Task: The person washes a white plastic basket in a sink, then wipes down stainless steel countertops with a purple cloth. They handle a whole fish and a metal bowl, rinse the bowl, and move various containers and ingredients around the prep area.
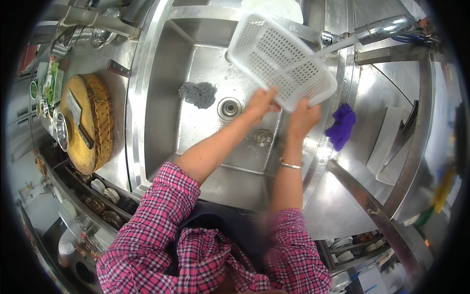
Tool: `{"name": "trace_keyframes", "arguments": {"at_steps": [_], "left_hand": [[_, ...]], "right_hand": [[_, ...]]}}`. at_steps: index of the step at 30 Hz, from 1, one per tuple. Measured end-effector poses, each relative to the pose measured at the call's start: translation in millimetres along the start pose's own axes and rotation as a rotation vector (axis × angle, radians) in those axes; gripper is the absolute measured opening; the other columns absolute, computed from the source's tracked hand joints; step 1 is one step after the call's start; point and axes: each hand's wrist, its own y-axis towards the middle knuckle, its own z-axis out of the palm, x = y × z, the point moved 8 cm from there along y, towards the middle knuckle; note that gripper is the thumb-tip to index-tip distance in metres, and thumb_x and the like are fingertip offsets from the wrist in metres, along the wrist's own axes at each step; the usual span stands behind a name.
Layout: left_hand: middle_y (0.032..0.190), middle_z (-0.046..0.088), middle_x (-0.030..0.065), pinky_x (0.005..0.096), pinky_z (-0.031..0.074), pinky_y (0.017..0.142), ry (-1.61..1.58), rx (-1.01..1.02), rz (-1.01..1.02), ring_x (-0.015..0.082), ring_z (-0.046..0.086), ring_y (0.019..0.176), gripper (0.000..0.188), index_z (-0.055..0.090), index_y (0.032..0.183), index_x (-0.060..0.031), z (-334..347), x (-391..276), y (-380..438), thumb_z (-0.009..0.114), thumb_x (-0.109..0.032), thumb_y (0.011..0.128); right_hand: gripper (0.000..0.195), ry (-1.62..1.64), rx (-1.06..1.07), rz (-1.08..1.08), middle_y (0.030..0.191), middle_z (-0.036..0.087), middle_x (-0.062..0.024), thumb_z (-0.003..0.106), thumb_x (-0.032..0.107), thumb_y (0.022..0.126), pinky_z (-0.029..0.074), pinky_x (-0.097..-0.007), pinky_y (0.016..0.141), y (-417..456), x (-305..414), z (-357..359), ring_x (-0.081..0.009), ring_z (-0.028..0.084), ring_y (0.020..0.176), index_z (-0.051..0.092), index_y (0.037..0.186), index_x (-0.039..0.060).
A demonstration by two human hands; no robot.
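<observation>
A white perforated plastic basket (pixel 279 55) is held tilted over the right part of a stainless steel sink (pixel 165 99). My left hand (pixel 261 104) grips its near rim on the left. Close beside it, my right hand (pixel 304 117) holds the near right corner. From a metal faucet (pixel 385 29) a stream of water (pixel 336 47) runs down into the basket. On the sink floor lies a grey scouring pad (pixel 198 94), left of the round drain (pixel 230 108).
A purple cloth (pixel 341 126) lies on the right-hand counter, with a white tray (pixel 389 147) farther right. Left of the sink, a cleaver (pixel 78 117) rests on a thick round wooden chopping block (pixel 86 158). Another knife handle (pixel 118 68) sits near the sink edge. Stacked dishes (pixel 110 196) fill lower shelves.
</observation>
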Motion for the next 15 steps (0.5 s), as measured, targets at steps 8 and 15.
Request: {"name": "trace_keyframes", "arguments": {"at_steps": [8,15], "left_hand": [[0.082,0.068,0.0132,0.0294,0.058,0.068,0.119,-0.092,0.213,0.0162,0.066,0.068,0.029,0.058,0.095,0.0014,-50.4,-57.5,11.9,0.054,-0.027,0.095],[0.087,0.067,0.0112,0.0292,0.057,0.068,0.097,0.044,0.156,0.0167,0.065,0.07,0.027,0.059,0.103,0.0022,-21.2,-22.0,-26.9,0.054,-0.023,0.095]], "right_hand": [[0.028,-0.014,0.113,0.045,0.091,0.068,-0.0164,0.053,0.006,0.078,0.049,-0.0326,0.076,14.4,-7.9,-11.5,-0.0205,0.065,0.083,0.061,0.1,-0.0096],[0.031,0.009,0.229,0.091,0.096,0.068,-0.0166,0.052,0.005,0.077,0.048,-0.0316,0.08,4.1,-3.1,14.9,-0.0206,0.064,0.089,0.061,0.102,-0.0109]]}}
